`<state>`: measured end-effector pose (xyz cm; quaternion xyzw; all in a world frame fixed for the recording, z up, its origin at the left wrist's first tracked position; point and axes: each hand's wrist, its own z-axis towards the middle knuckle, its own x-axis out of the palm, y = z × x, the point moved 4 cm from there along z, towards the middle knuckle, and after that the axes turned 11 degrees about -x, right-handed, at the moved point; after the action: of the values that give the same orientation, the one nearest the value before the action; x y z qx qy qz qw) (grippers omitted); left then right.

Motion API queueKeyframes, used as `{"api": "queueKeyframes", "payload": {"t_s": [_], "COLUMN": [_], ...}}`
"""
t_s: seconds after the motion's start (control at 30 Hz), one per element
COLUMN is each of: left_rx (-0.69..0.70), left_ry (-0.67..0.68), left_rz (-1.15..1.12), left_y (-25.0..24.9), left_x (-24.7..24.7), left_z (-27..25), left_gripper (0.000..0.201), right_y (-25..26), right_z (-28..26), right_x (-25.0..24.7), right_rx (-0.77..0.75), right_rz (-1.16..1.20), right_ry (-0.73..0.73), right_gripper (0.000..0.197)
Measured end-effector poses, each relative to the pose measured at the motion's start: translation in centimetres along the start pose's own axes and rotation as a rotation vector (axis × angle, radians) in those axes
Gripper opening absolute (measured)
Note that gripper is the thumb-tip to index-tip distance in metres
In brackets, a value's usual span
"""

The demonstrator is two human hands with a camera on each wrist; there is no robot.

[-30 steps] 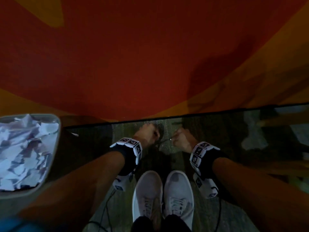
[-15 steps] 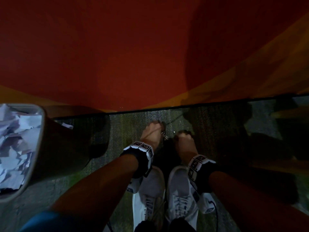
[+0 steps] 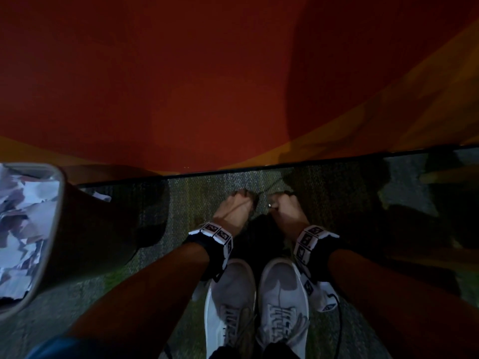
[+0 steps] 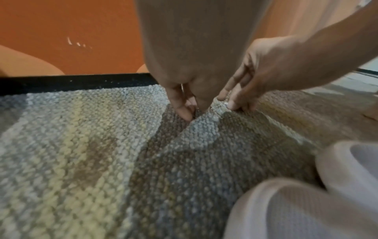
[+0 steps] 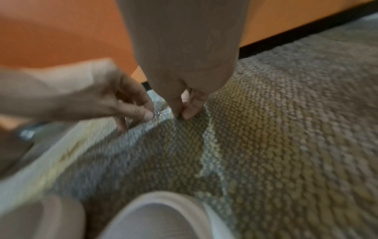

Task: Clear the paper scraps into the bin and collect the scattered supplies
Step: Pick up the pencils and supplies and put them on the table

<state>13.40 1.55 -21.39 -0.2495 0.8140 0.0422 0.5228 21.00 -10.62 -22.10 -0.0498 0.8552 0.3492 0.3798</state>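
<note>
Looped carpet (image 4: 81, 153), apparently orange wall (image 4: 81, 24).

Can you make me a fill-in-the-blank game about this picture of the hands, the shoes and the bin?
1. The bin on the left is full of torn ____.
2. Both hands, the left hand and the right hand, reach down to the ____ floor.
3. The two shoes are ____ in colour.
4. The wall behind the hands is mostly ____.

Missing words: paper; carpet; white; red
</note>
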Motion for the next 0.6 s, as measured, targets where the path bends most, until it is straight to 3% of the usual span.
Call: {"api": "queueKeyframes", "payload": {"t_s": [0.17,0.3,0.5,0.6], "left_rx": [0.004,0.013,-0.068,-0.123], "left_ry": [0.072,0.038,0.080,0.089], "left_rz": [0.045,0.093,-0.189,-0.371], "left_y": [0.0,-0.6,0.6,1.7], "left_x": [0.1,0.2,0.4,0.9], "left_z": [-0.6,-0.8,0.2,1.0], "left_gripper": [0.026,0.031,0.012,0.013], "right_y": [-0.4,0.1,0.0,-0.7], "right_z": [0.1,0.6,1.3,1.6], "right_x": [0.9,1.0,0.8,0.3], "right_rx": [-0.005,-0.112,-0.171,-0.133], "right_rz": [-0.040,-0.087,-0.057,0.046], "right_ry": [0.038,0.044,0.090,0.054], "right_gripper": [0.030,0.009,0.018,0.009]}}
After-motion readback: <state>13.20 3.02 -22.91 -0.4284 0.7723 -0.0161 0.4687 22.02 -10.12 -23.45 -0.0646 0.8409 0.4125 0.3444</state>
